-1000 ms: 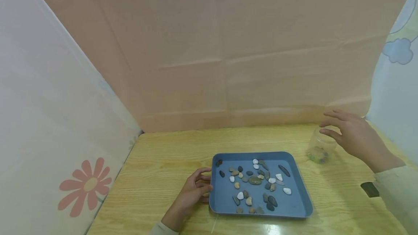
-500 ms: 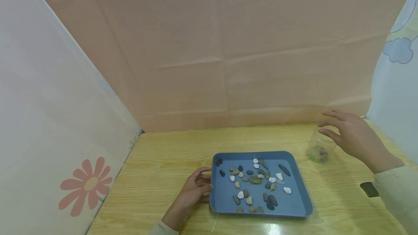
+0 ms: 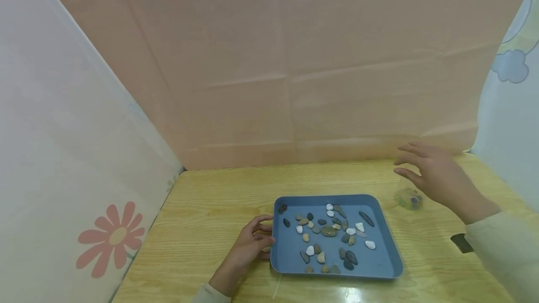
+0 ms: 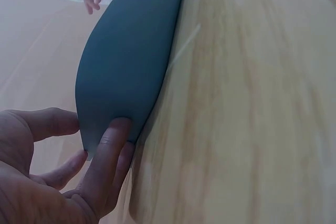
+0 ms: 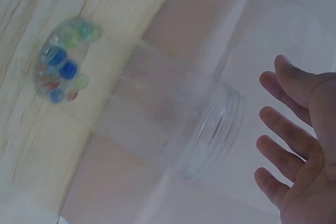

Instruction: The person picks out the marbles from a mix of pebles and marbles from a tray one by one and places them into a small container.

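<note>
My left hand (image 3: 247,246) rests beside a blue-grey tray (image 3: 288,258), its fingers touching the outer left wall. In the left wrist view, fingertips (image 4: 118,129) lie on the tray's outer side at a corner. Several smooth pebbles (image 3: 328,231), white, tan and dark grey, are spread over the tray floor. Two small round reddish and greenish things (image 3: 282,208) sit in its far left corner. With nothing in it, my right hand (image 3: 435,176) hovers by the mouth of a clear jar (image 5: 210,129), fingers apart and slightly bent. Several coloured marbles (image 5: 65,69) lie at the jar's bottom.
The wooden table (image 3: 210,209) runs back to a plain pinkish cloth (image 3: 236,106). A pale cloth with a red flower (image 3: 115,237) hangs at the left, another pale cloth (image 3: 509,120) at the right. A small dark patch (image 3: 462,243) shows beside the right sleeve.
My right hand has moved a little to the left and now covers more of the jar in the head view. The left hand, tray and pebbles stay put.
</note>
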A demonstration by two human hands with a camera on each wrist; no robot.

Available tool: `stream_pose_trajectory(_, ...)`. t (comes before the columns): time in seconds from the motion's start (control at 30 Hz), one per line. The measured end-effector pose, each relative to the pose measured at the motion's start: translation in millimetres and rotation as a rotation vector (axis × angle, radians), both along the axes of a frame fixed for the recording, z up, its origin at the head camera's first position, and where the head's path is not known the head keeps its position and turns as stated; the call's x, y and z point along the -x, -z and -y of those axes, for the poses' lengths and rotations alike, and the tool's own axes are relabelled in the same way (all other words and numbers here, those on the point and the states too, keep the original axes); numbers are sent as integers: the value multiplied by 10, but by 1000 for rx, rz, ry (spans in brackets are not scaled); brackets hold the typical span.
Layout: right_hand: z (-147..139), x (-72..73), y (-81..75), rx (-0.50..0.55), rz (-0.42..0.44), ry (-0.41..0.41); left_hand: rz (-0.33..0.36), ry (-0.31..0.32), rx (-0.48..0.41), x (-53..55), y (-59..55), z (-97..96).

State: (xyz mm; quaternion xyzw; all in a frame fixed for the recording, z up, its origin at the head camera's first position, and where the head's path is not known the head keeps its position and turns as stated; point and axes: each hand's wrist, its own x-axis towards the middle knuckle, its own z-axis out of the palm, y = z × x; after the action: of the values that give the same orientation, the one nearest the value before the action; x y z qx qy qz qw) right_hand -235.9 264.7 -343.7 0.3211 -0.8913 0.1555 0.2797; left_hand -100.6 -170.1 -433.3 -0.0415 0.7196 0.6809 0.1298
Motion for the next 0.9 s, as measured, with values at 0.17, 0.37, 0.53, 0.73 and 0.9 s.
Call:
stream_pose_trajectory(0.17,225,-23,-17,-23,-18,-38,5,-1,-13,-3,-4,-1)
stream_pose_trajectory(0.37,513,-71,-50,-53,22,-48,-9,5,-10,-14,-11,-4)
stream_pose_trajectory(0.53,759,-118,-97,-55,65,-60,-10,4,-7,-14,-9,-6)
stream_pose_trajectory(0.73,1072,-168,-129,-79,112,-85,-4,-4,-2,-9,4,-12)
stream_pose_trajectory(0.9,1292,-173,-92,-117,163,-89,-1,-9,4,-3,12,-22)
